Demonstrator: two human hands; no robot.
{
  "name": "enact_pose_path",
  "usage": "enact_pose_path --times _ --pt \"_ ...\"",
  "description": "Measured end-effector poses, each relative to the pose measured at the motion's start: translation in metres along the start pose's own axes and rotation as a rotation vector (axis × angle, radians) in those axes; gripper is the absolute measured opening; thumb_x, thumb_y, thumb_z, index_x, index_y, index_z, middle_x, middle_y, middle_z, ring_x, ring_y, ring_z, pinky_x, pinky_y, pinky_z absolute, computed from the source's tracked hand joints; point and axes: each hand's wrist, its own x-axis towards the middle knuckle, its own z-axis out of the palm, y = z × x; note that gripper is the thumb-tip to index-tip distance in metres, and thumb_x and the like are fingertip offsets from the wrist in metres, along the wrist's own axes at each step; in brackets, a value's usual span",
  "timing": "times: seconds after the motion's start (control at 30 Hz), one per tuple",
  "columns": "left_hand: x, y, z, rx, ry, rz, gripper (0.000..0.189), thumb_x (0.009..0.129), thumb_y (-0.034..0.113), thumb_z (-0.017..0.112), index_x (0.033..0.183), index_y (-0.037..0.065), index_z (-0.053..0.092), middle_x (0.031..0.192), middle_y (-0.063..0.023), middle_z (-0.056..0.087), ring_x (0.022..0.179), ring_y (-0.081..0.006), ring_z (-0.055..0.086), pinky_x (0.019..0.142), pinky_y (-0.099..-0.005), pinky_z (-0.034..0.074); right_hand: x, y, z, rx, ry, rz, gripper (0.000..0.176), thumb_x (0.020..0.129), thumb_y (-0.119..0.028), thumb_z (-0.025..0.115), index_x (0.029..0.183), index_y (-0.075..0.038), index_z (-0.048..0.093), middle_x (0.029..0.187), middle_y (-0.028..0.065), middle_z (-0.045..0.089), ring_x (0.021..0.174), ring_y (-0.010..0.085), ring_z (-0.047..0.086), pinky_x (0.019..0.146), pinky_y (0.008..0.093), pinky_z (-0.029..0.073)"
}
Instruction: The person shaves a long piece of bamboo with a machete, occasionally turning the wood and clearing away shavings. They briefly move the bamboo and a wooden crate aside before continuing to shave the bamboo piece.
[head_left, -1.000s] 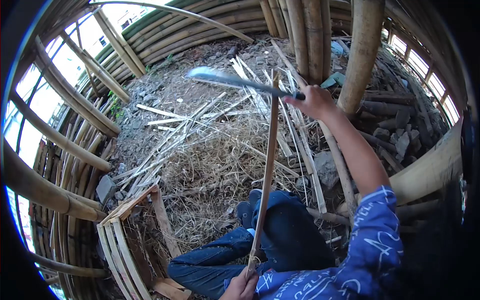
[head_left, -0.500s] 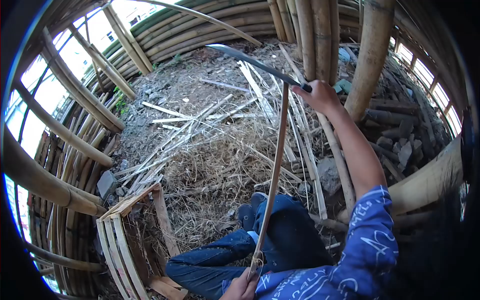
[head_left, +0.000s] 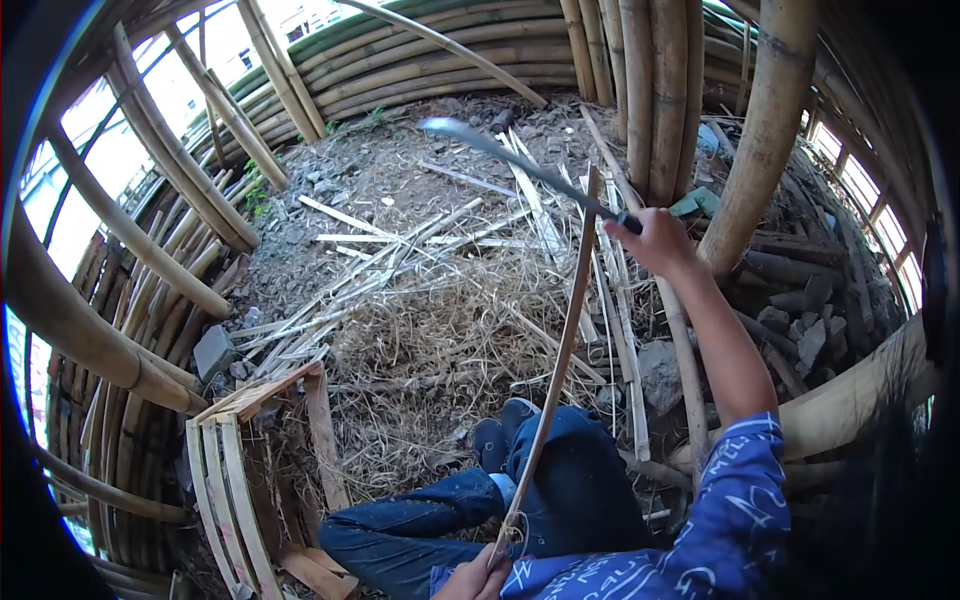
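Observation:
My right hand (head_left: 657, 243) is closed round the dark handle of a long curved blade (head_left: 520, 166), which points up and to the left. The blade crosses a long thin bamboo strip (head_left: 563, 370) a little below the strip's upper end. Low in the view, my left hand (head_left: 478, 577) grips the lower end of that strip near my blue shirt. The strip slants upward past my bent knee in dark jeans. A thin curl of fibre hangs by the strip just above my left hand.
A slatted wooden crate (head_left: 236, 500) stands at the lower left beside a grey block (head_left: 213, 352). Split strips (head_left: 400, 245) and shavings (head_left: 440, 330) litter the ground ahead. Thick bamboo poles (head_left: 762, 130) rise at the right, near stones (head_left: 660, 375); stacked bamboo lines the left.
The blade has shifted down along the strip, whose upper end now sticks up past it. My right hand sits slightly lower and further right. The whole view has shifted slightly.

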Motion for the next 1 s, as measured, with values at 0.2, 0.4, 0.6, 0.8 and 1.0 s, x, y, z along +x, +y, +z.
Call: enact_pose_path --times 0.2,0.4,0.6,0.8,1.0 --pt "0.067 -0.030 -0.353 -1.329 -0.472 0.137 0.026 0.096 0.008 0.043 0.121 0.002 0.043 0.083 -0.0259 0.053 0.074 -0.0388 0.050 0.069 -0.0438 0.041 0.019 0.012 0.009 -0.083 0.077 0.100 0.080 0.078 -0.081 0.047 0.067 -0.004 0.066 0.063 0.0147 0.065 0.070 0.0321 0.069 0.066 0.0430 0.053" --pt "0.072 -0.036 -0.361 -1.428 -0.233 0.305 0.028 0.095 0.007 0.042 0.123 0.002 0.044 0.083 -0.0249 0.053 0.074 -0.0381 0.051 0.070 -0.0423 0.043 0.016 0.011 0.003 -0.022 0.065 0.142 0.088 0.074 -0.087 0.044 0.071 -0.003 0.068 0.068 0.0167 0.067 0.074 0.0350 0.070 0.072 0.0444 0.055" --pt "0.074 -0.035 -0.345 -1.308 -0.518 0.115 0.032 0.096 0.007 0.041 0.128 0.001 0.042 0.088 -0.0258 0.055 0.077 -0.0379 0.052 0.072 -0.0415 0.044 -0.016 0.006 0.013 -0.023 0.035 0.028 0.078 0.077 -0.077 0.053 0.078 -0.001 0.069 0.074 0.0207 0.067 0.081 0.0375 0.068 0.073 0.0443 0.053" --pt "0.073 -0.038 -0.317 -1.333 -0.278 0.290 0.037 0.096 0.007 0.044 0.132 -0.005 0.042 0.097 -0.0305 0.058 0.083 -0.0437 0.057 0.076 -0.0413 0.046 -0.035 0.000 0.036 0.273 0.135 0.107 0.077 0.080 -0.077 0.051 0.062 -0.004 0.064 0.053 0.0083 0.059 0.055 0.0241 0.063 0.056 0.0383 0.048" --pt "0.084 -0.043 -0.322 -1.572 -0.702 -0.043 0.014 0.101 0.017 0.043 0.099 0.005 0.050 0.069 0.0044 0.045 0.060 -0.0054 0.042 0.054 -0.0244 0.038 -0.149 -0.044 0.055 0.470 -0.022 0.006 0.062 0.078 -0.068 0.063 0.064 -0.007 0.062 0.050 0.0050 0.053 0.049 0.0212 0.057 0.052 0.0368 0.045"
